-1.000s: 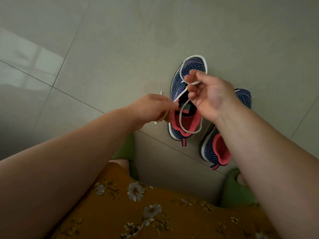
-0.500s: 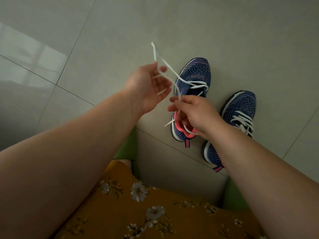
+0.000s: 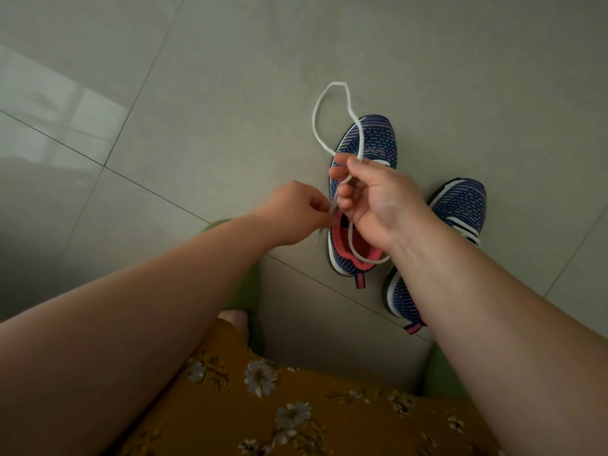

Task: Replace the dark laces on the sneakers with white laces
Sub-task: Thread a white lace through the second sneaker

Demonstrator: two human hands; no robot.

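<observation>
Two blue knit sneakers with pink linings stand on the floor. The left sneaker point(image 3: 375, 143) lies partly behind my hands; the right sneaker point(image 3: 460, 205) has white lacing across its top. A white lace point(image 3: 316, 123) loops up above my right hand point(image 3: 378, 199), which grips it between thumb and fingers, palm towards me. Another loop of the lace hangs down over the left sneaker's pink opening. My left hand point(image 3: 292, 212) pinches the lace's ends just left of the right hand. No dark lace is visible.
Grey floor tiles point(image 3: 197, 93) with thin joints surround the shoes. Green slippers point(image 3: 250, 291) sit under my legs at the bottom, below an orange flowered dress point(image 3: 279, 406). A bright window reflection lies at the far left.
My left hand dropped from a raised open palm to pinch the lace beside the right hand. My right hand turned palm up and rose, and the lace now forms a loop above it.
</observation>
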